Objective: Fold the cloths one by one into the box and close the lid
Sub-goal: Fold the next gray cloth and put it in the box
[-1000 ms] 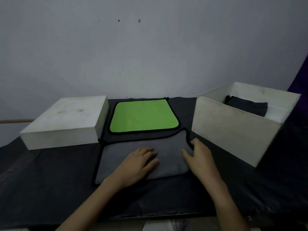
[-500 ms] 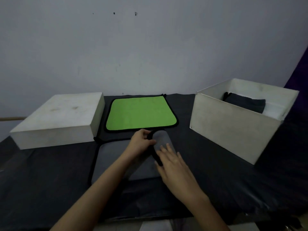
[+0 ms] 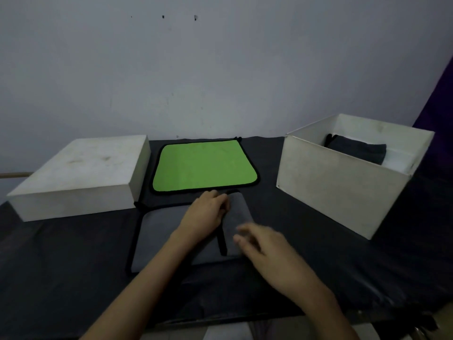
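A grey cloth (image 3: pixel 157 231) with black trim lies on the black table in front of me, its right part folded over towards the left. My left hand (image 3: pixel 207 213) pinches the folded flap near its far edge. Blurred, my right hand (image 3: pixel 267 251) hovers flat over the flap's near right corner, fingers spread. Behind the grey cloth a green cloth (image 3: pixel 203 165) lies flat. The open white box (image 3: pixel 343 190) stands at the right with a dark folded cloth (image 3: pixel 358 150) inside. The white lid (image 3: pixel 81 175) rests at the left.
The black table covering (image 3: pixel 306 253) reaches the near edge. A pale wall rises right behind the table. A purple fabric (image 3: pixel 438 104) hangs at the far right behind the box.
The grey cloth's right part has been folded over to the left. My left hand went from pressing flat to pinching the flap; my right hand drew back towards me.
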